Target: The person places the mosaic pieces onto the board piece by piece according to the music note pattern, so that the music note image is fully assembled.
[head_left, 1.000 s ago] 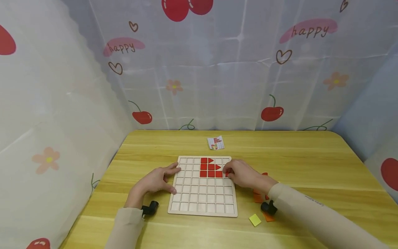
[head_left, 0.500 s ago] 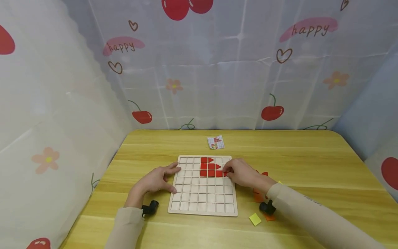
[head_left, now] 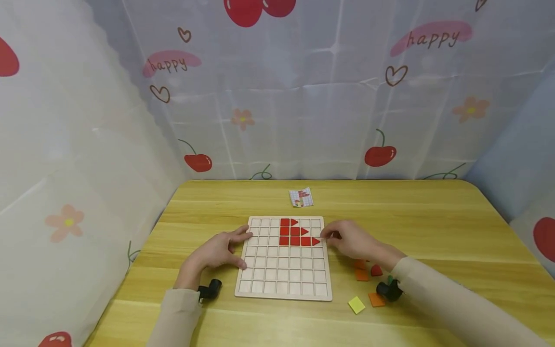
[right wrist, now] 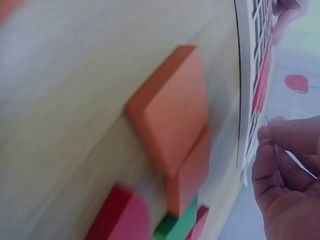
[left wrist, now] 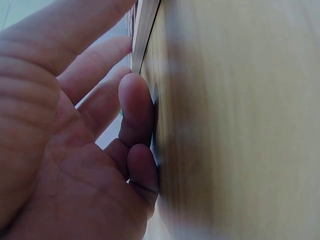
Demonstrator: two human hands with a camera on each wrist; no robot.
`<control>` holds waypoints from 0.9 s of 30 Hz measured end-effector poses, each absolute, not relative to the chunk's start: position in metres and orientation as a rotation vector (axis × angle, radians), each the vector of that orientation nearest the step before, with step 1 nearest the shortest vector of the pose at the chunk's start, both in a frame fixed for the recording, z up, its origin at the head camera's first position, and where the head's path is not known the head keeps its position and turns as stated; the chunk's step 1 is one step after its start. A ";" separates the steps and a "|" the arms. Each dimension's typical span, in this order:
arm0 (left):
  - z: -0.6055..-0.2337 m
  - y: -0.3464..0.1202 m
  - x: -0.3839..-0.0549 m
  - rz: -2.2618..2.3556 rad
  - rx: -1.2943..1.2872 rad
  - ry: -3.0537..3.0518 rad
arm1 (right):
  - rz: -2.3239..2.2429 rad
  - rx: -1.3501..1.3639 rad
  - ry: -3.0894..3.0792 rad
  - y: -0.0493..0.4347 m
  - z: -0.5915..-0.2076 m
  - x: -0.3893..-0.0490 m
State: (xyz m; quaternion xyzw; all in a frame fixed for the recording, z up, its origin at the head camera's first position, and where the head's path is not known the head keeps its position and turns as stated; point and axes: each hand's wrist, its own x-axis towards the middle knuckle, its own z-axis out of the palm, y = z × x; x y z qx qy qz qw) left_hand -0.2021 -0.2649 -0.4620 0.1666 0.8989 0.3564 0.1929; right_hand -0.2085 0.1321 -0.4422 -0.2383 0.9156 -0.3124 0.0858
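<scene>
A pale wooden grid board [head_left: 283, 262] lies on the table. Red squares [head_left: 295, 240] form three rows in its upper part, and a red triangle [head_left: 315, 241] ends each row on the right. My left hand [head_left: 220, 248] rests at the board's left side, thumb and fingers spread along the edge; the left wrist view shows its palm [left wrist: 80, 195] near the tabletop. At the right edge, just beyond the lowest triangle, my right hand [head_left: 350, 239] has loosely bent fingers and no piece visible in them. In the right wrist view its thumb and index fingertips [right wrist: 272, 131] come close together.
Right of the board lie orange squares [head_left: 362, 274], a red rounded piece [head_left: 376, 270], a yellow square [head_left: 357, 305] and a green piece [right wrist: 182, 220]. A printed pattern card [head_left: 301, 197] lies behind the board. A patterned curtain [head_left: 277, 111] hangs behind the table.
The red triangle has gone into the right end of the third row, and my right hand has let go of it and drawn back rightwards. My left hand has stayed put.
</scene>
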 end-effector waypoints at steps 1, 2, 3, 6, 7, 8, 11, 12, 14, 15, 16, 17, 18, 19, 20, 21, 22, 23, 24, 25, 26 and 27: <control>-0.462 -0.265 -0.202 1.003 0.466 2.521 | -0.934 -0.715 2.731 0.135 -0.441 -0.208; -0.462 -0.265 -0.202 1.007 0.462 2.519 | -0.936 -0.725 2.734 0.138 -0.441 -0.207; -0.462 -0.265 -0.202 1.009 0.458 2.516 | -0.939 -0.729 2.733 0.141 -0.441 -0.205; -0.462 -0.264 -0.201 1.009 0.450 2.515 | -0.940 -0.744 2.729 0.150 -0.439 -0.201; -0.462 -0.264 -0.201 1.010 0.446 2.514 | -0.939 -0.745 2.728 0.152 -0.439 -0.199; -0.462 -0.264 -0.201 1.011 0.444 2.513 | -0.936 -0.751 2.727 0.155 -0.438 -0.198; -0.462 -0.264 -0.202 1.010 0.441 2.511 | -0.906 -0.756 2.730 0.162 -0.437 -0.192; -0.461 -0.264 -0.202 1.010 0.439 2.510 | -0.896 -0.757 2.726 0.165 -0.436 -0.189; -0.461 -0.264 -0.202 1.005 0.435 2.511 | -0.873 -0.771 2.721 0.170 -0.436 -0.185; -0.461 -0.264 -0.202 0.999 0.433 2.513 | -0.863 -0.787 2.719 0.172 -0.435 -0.183; -0.460 -0.264 -0.202 0.996 0.430 2.514 | -0.854 -0.809 2.716 0.175 -0.435 -0.182; -0.460 -0.264 -0.202 0.994 0.430 2.516 | -0.845 -0.844 2.717 0.177 -0.435 -0.181; -0.459 -0.264 -0.202 0.990 0.430 2.518 | -0.836 -0.877 2.722 0.180 -0.435 -0.180; -0.459 -0.264 -0.202 0.988 0.431 2.519 | -0.825 -0.914 2.731 0.183 -0.436 -0.179; -0.458 -0.263 -0.202 0.987 0.432 2.520 | -0.818 -0.951 2.738 0.186 -0.436 -0.179; -0.457 -0.263 -0.202 0.985 0.434 2.521 | -0.809 -0.983 2.747 0.189 -0.437 -0.178; -0.457 -0.263 -0.202 0.982 0.437 2.523 | -0.797 -1.008 2.756 0.192 -0.437 -0.178; -0.457 -0.263 -0.202 0.981 0.444 2.525 | -0.784 -1.020 2.764 0.195 -0.438 -0.178; -0.456 -0.264 -0.202 0.980 0.450 2.525 | -0.777 -1.023 2.766 0.197 -0.438 -0.177; -0.456 -0.264 -0.202 0.977 0.451 2.525 | -0.774 -1.027 2.763 0.200 -0.439 -0.177; -0.456 -0.264 -0.202 0.972 0.451 2.527 | -0.767 -1.028 2.757 0.202 -0.439 -0.177; -0.455 -0.264 -0.202 0.968 0.450 2.527 | -0.758 -1.027 2.752 0.205 -0.440 -0.177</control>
